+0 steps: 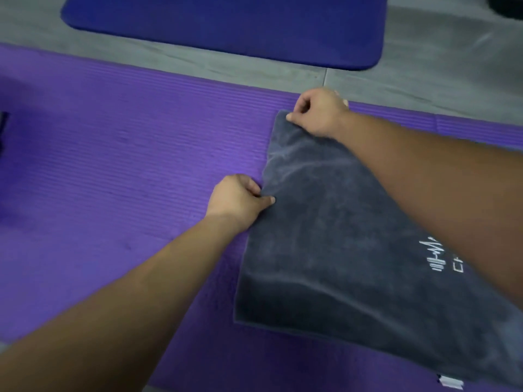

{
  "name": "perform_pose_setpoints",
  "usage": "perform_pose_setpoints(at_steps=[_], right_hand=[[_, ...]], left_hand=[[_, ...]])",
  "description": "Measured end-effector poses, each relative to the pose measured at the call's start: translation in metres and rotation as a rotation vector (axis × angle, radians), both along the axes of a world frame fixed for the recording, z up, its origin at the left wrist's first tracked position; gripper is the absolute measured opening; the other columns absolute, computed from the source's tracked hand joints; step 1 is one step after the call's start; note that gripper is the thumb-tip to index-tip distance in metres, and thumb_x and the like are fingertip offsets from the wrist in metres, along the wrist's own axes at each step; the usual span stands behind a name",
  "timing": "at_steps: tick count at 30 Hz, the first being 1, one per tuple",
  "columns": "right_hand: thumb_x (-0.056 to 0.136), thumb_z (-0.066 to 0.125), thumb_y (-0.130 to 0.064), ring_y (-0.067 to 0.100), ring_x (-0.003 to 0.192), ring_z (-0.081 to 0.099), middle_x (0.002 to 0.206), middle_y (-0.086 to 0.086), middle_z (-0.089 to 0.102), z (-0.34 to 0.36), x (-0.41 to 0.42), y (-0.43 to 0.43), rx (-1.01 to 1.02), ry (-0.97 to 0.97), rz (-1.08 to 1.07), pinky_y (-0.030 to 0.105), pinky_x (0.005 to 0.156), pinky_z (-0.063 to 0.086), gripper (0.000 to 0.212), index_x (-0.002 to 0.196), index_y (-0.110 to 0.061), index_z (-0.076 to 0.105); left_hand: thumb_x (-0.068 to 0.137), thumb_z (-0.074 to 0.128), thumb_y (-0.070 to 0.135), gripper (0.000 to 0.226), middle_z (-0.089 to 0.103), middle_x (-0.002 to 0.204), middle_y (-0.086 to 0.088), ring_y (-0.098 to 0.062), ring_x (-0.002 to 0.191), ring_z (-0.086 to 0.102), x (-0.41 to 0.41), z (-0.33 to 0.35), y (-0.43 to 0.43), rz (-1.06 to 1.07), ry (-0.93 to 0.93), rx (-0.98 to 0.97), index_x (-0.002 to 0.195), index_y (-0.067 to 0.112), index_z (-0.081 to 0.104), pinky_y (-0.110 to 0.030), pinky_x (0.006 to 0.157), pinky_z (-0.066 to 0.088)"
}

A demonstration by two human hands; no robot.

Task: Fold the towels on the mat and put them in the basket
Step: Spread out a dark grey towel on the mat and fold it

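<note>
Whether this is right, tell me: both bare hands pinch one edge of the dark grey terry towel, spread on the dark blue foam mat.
Wrong mat. The head view shows the left hand and right hand pinching one edge of the dark grey terry towel, but it is spread on the purple ribbed foam mat; the dark blue foam mat lies beyond it.

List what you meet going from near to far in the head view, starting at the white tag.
First the white tag → left hand pinching the towel edge → right hand gripping its far corner → grey floor → blue mat. The purple mat underlies most of this, so it is left out.
</note>
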State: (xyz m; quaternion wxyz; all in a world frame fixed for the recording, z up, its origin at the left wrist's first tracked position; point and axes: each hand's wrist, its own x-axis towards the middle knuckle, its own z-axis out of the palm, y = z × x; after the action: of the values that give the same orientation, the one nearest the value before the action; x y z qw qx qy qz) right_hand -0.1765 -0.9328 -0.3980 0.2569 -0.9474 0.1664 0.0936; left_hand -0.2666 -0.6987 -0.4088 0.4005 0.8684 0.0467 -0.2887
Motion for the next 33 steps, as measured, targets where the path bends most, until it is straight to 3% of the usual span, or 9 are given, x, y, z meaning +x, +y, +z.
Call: perform_pose_setpoints(at_steps=[4,8,13,17,20,24,28,31,33], right_hand=[[0.090,0.072,-0.035,0.013,0.081,0.061,0.071,-0.014,0.058,-0.003,0.016,-0.005,0.109,-0.147,-0.031,0.035,0.087,0.054,0.029,0.068,-0.027,0.054],[0.089,0.074,-0.037,0.008,0.067,0.054,0.070,-0.013,0.058,0.001,0.018,-0.003,0.156,-0.107,0.068,0.024,0.067,0.047,0.025,0.072,-0.024,0.060],[0.088,0.078,-0.032,0.004,0.071,0.057,0.083,-0.006,0.067,0.020,0.022,0.007,0.147,0.040,0.198,0.022,0.075,0.046,0.014,0.088,-0.020,0.071],[0.086,0.080,-0.028,0.000,0.066,0.056,0.076,-0.011,0.065,0.022,0.024,0.010,0.192,0.033,0.165,0.017,0.068,0.045,0.016,0.076,-0.024,0.068],[0.086,0.079,-0.026,0.000,0.061,0.054,0.071,-0.014,0.061,0.015,0.026,0.012,0.169,-0.050,0.090,0.019,0.068,0.045,0.014,0.076,-0.022,0.070],[0.085,0.079,-0.026,0.006,0.072,0.061,0.078,-0.009,0.067,0.002,0.021,0.033,0.123,-0.110,0.112,0.028,0.080,0.054,0.007,0.088,-0.024,0.073],[0.082,0.079,-0.035,0.011,0.083,0.063,0.083,-0.011,0.066,-0.007,0.012,0.043,0.168,-0.194,0.068,0.037,0.090,0.054,0.027,0.103,-0.028,0.064],[0.086,0.067,-0.046,0.024,0.112,0.057,0.114,-0.002,0.066,0.001,-0.015,0.045,-0.074,-0.292,0.177,0.040,0.099,0.046,0.038,0.118,-0.026,0.064],[0.090,0.063,-0.042,0.030,0.119,0.050,0.124,0.002,0.061,0.005,-0.044,0.050,-0.188,-0.316,0.340,0.043,0.098,0.041,0.035,0.120,-0.024,0.065]], left_hand=[[0.072,0.092,0.022,0.031,0.070,0.076,-0.003,-0.023,0.066,0.065,-0.013,0.004,0.005,0.105,-0.010,-0.073,0.079,0.019,0.062,-0.047,0.073,0.061],[0.074,0.088,0.031,0.030,0.067,0.067,0.002,-0.014,0.060,0.059,-0.049,0.016,0.024,-0.088,0.022,0.053,0.072,0.017,0.061,-0.036,0.065,0.054],[0.076,0.088,0.020,0.024,0.070,0.066,-0.002,-0.017,0.062,0.063,-0.086,0.014,0.059,0.040,0.218,-0.090,0.075,0.014,0.064,-0.050,0.071,0.062],[0.067,0.090,0.026,0.026,0.067,0.062,0.001,-0.015,0.060,0.060,-0.100,0.017,0.073,-0.018,0.296,-0.161,0.071,0.021,0.065,-0.042,0.064,0.056],[0.074,0.087,0.006,0.025,0.063,0.061,-0.002,-0.019,0.061,0.060,-0.111,0.019,0.088,-0.053,0.347,-0.123,0.079,0.011,0.063,-0.042,0.063,0.057],[0.076,0.084,-0.001,0.022,0.063,0.063,-0.009,-0.021,0.061,0.060,-0.113,0.025,0.111,-0.062,0.390,-0.029,0.079,0.007,0.063,-0.038,0.061,0.056],[0.069,0.091,0.016,0.028,0.065,0.057,0.006,-0.014,0.057,0.062,-0.111,0.027,0.112,-0.162,0.280,0.089,0.071,0.017,0.063,-0.042,0.067,0.058],[0.063,0.094,0.035,0.040,0.063,0.057,0.011,-0.010,0.058,0.062,-0.113,0.030,0.110,-0.246,0.180,0.173,0.072,0.021,0.057,-0.033,0.060,0.053],[0.063,0.093,0.034,0.041,0.063,0.057,0.010,-0.010,0.056,0.060,-0.118,0.029,0.110,-0.272,0.146,0.183,0.075,0.021,0.056,-0.035,0.060,0.052]])
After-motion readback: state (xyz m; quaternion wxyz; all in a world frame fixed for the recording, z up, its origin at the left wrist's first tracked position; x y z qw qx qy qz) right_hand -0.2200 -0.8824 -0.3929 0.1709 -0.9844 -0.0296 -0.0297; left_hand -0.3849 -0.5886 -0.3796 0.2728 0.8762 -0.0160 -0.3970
